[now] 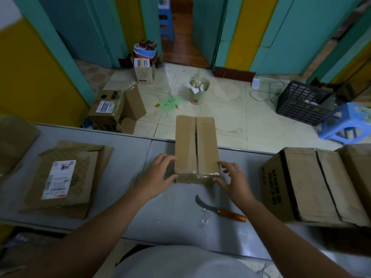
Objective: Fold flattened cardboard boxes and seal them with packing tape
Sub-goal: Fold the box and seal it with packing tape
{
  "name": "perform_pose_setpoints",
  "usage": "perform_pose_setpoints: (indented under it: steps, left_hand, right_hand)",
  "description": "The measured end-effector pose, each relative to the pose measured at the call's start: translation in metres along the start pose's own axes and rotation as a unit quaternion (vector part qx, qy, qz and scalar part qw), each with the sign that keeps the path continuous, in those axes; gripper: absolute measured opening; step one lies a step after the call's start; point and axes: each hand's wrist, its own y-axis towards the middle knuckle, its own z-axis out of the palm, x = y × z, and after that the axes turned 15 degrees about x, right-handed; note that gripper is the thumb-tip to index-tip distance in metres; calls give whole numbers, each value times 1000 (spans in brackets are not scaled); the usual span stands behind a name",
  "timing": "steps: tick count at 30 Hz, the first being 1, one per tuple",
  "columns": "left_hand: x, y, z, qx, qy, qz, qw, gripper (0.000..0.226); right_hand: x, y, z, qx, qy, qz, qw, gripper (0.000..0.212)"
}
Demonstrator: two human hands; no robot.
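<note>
I have the small box [196,149] standing at the far edge of the table [124,173], roughly midway along it, and its far end pokes out past that edge over the floor. My left hand [158,175] presses flat against its left side with the fingers spread, and my right hand [233,178] rests at its near right corner, fingers loose and apart; neither is closed around anything. The top flaps meet along a seam that looks unsealed down most of its length, with clear tape only showing at the near end. The main risk, as I judge it, is the overhang: any push away from me could tip the box off the far edge. The flaps could also spring up if I let go before taping the seam. A knife [219,209] lies bare on the table just below my right hand, blade toward the box, so a careless reach back could catch it. A tape roll [137,178] seems to sit behind my left wrist, mostly hidden. The big box [313,185] on the right crowds turning room.
</note>
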Motion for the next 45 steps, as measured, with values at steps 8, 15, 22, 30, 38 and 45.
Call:
perform_pose_setpoints:
  steps: [8,15,22,30,38,45]
  left_hand:
    - [8,1,9,-12,31,-74,997,19]
    - [9,0,6,-1,79,-40,996,22]
    - [17,-1,6,7,80,-18,997,27]
    - [22,-10,-6,48,41,1,998,16]
    - [29,-8,0,24,-51,-24,998,3]
    - [34,0,8,5,-124,-71,990,3]
  right_hand:
    - [9,-2,6,-26,21,61,998,24]
    - [5,-7,7,-10,-16,47,999,19]
    - [-1,-9,15,11,-68,29,997,18]
    - [-8,-20,4,72,-64,-19,995,18]
    - [-16,-23,7,28,-42,-10,999,7]
    - [-5,-19,11,35,-60,2,998,13]
